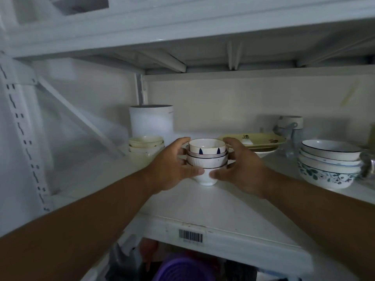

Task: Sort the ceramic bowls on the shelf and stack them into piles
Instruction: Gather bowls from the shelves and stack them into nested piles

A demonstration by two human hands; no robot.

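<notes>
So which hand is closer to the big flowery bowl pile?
The right hand. It grips the small bowl stack on the side facing the flowery bowl pile; the left hand grips the stack's far side.

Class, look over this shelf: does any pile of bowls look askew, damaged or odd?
Yes: the right pile leans, its upper bowls tilted and slid toward the back. The middle stack, held between the left hand and right hand, sits straight. No damage shows.
</notes>
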